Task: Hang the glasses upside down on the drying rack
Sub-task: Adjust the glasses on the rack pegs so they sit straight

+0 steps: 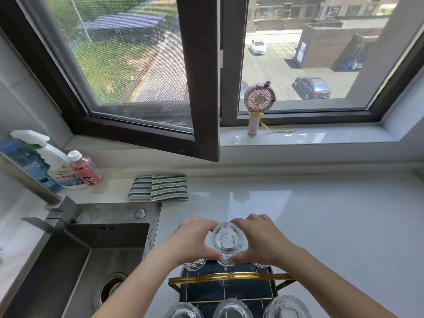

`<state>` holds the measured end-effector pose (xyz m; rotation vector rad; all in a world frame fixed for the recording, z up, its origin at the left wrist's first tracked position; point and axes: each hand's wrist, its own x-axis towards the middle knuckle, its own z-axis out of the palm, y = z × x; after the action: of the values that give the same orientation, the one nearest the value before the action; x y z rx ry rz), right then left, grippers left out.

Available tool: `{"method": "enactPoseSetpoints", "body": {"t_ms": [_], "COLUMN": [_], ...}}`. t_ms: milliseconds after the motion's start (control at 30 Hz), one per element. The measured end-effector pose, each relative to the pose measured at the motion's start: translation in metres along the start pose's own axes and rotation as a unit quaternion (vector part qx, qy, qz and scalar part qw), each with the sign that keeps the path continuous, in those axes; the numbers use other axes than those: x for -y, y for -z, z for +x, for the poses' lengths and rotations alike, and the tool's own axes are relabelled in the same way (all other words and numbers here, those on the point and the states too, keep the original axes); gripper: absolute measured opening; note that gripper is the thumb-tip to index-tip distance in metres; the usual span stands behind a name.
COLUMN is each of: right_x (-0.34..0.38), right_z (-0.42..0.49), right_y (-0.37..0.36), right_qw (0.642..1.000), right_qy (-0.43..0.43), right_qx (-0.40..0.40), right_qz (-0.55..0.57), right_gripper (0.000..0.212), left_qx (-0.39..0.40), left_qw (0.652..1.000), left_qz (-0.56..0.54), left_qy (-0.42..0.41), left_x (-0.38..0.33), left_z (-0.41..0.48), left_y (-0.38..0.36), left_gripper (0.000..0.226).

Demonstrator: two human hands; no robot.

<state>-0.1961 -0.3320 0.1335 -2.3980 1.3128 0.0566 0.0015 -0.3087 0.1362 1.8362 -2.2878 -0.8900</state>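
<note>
A clear ribbed glass (227,242) sits upside down over a gold wire peg at the far middle of the drying rack (231,277). My left hand (195,242) and my right hand (261,239) cup it from both sides, fingertips on its walls. The rack has a gold handle bar and a dark blue tray. Two more upside-down glasses peek out at the far left (194,265) and far right (261,264), mostly hidden by my hands. Along the near row hang three others (231,308), cut off by the frame's bottom edge.
A steel sink (75,255) with a faucet (46,216) lies to the left. Spray bottles (57,166) and a pink bottle (86,167) stand at the back left, two striped sponges (158,188) behind the sink. A pink hand fan (258,106) stands on the windowsill.
</note>
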Motion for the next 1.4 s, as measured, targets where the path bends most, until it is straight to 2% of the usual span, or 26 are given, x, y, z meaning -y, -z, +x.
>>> {"method": "enactPoseSetpoints", "body": {"t_ms": [100, 167, 200, 267, 300, 333, 467, 567, 667, 833, 1033, 1400], "right_x": [-0.002, 0.0, 0.003, 0.013, 0.019, 0.025, 0.048, 0.056, 0.058, 0.061, 0.057, 0.057], "right_z": [0.0, -0.001, -0.001, 0.001, 0.003, 0.006, 0.021, 0.033, 0.04, 0.042, 0.036, 0.035], "right_y": [0.002, 0.005, 0.006, 0.007, 0.006, 0.005, -0.006, -0.012, -0.012, -0.013, -0.012, -0.012], "right_qw": [0.999, 1.0, 0.999, 0.996, 0.993, 0.992, 0.994, 0.996, 0.996, 0.995, 0.996, 0.994], "right_qy": [0.016, 0.025, 0.028, 0.036, 0.043, 0.05, 0.082, 0.082, 0.074, 0.085, 0.084, 0.093], "right_qx": [0.01, 0.0, -0.015, -0.059, -0.078, -0.09, -0.07, -0.041, -0.018, -0.022, -0.03, -0.035], "right_qz": [-0.027, -0.012, 0.011, 0.06, 0.072, 0.073, 0.018, -0.025, -0.038, -0.056, -0.02, -0.034], "right_gripper": [0.113, 0.124, 0.125, 0.121, 0.117, 0.114, 0.099, 0.099, 0.098, 0.08, 0.078, 0.077], "left_qx": [-0.019, -0.097, -0.158, -0.255, -0.268, -0.259, -0.166, -0.114, -0.098, -0.129, -0.125, -0.119], "left_qw": [0.999, 0.985, 0.966, 0.904, 0.88, 0.871, 0.925, 0.952, 0.961, 0.961, 0.969, 0.974], "left_qz": [-0.047, -0.142, -0.204, -0.34, -0.387, -0.411, -0.326, -0.261, -0.234, -0.228, -0.205, -0.18], "left_qy": [0.021, 0.03, 0.033, 0.047, 0.058, 0.067, 0.097, 0.111, 0.113, 0.088, 0.063, 0.064], "left_x": [0.009, 0.021, 0.03, 0.05, 0.057, 0.063, 0.076, 0.079, 0.08, 0.082, 0.08, 0.084], "left_z": [-0.009, -0.021, -0.029, -0.042, -0.048, -0.053, -0.065, -0.06, -0.054, -0.052, -0.052, -0.047], "left_y": [0.009, 0.02, 0.022, 0.018, 0.013, 0.006, -0.019, -0.031, -0.037, -0.034, -0.033, -0.031], "left_gripper": [0.094, 0.1, 0.1, 0.1, 0.102, 0.104, 0.095, 0.082, 0.067, 0.044, 0.051, 0.066]}}
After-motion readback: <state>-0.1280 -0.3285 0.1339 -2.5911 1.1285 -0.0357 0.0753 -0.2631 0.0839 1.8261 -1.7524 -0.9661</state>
